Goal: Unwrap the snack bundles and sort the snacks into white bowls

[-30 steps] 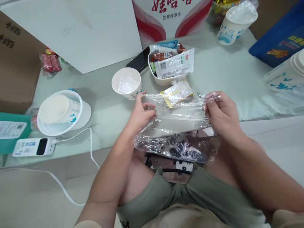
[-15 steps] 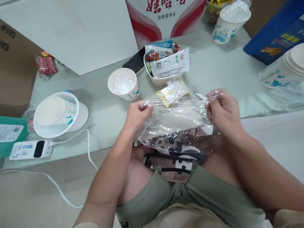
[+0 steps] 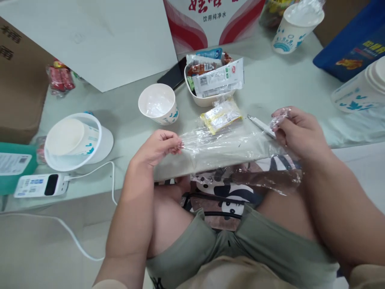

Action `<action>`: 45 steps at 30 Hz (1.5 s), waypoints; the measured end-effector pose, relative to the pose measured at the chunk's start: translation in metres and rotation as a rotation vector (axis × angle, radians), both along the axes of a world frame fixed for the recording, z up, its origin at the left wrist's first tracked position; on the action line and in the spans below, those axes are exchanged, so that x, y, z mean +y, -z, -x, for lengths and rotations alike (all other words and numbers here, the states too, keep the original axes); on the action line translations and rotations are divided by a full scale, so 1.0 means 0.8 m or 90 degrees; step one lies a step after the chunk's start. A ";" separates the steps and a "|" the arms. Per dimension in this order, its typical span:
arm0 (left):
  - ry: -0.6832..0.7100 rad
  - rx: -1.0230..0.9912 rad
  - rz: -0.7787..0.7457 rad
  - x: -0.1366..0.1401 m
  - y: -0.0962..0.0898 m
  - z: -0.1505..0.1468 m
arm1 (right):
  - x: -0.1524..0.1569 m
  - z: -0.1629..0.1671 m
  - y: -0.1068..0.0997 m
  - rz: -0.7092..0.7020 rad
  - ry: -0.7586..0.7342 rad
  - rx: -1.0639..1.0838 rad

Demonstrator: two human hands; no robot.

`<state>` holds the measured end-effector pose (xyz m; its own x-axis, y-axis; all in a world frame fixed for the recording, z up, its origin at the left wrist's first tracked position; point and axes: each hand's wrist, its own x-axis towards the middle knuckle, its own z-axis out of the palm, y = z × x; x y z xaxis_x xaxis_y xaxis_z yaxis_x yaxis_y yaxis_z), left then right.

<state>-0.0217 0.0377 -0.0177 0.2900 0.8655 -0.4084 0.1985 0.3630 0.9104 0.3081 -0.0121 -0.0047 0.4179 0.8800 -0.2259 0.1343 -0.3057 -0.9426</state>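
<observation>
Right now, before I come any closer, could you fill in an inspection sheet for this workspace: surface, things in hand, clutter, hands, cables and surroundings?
Surface: pale green cloth.
Things in hand: clear plastic film, stretched between the hands and hanging past the near table edge.
Clutter: yellow-edged packet, slim white tool, tub of snack packets, paper cup with clear plastic inside.
Hands: left hand grips gathered film; right hand pinches the other end.
Cables: white cable runs from a white device over the table edge.
Surroundings: red-and-white carton behind, brown carton at left, blue bag at right.
</observation>
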 end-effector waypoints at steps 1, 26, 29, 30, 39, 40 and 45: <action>-0.041 -0.025 0.000 0.000 0.000 0.000 | 0.001 0.000 -0.001 -0.001 -0.002 0.013; -0.080 0.036 -0.141 -0.015 0.013 -0.012 | 0.001 -0.013 0.011 -0.088 0.019 -0.050; -0.026 0.116 -0.308 -0.014 0.024 -0.018 | -0.003 -0.013 0.012 -0.065 -0.039 -0.068; 0.002 0.153 -0.349 -0.013 0.027 -0.020 | -0.004 -0.012 0.012 -0.052 -0.059 -0.081; -0.077 0.102 -0.280 -0.007 0.023 -0.043 | -0.004 -0.013 0.018 0.055 -0.185 -0.114; -0.129 0.062 -0.233 -0.006 0.020 -0.044 | -0.004 -0.015 0.020 0.062 -0.192 -0.120; -0.237 -0.039 -0.087 -0.002 0.012 -0.040 | -0.002 -0.019 0.027 0.081 -0.189 -0.134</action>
<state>0.0107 0.0360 -0.0269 -0.0342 0.9612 -0.2737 0.0207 0.2745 0.9614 0.3233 -0.0139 -0.0265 0.1985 0.9402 -0.2767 0.4215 -0.3368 -0.8420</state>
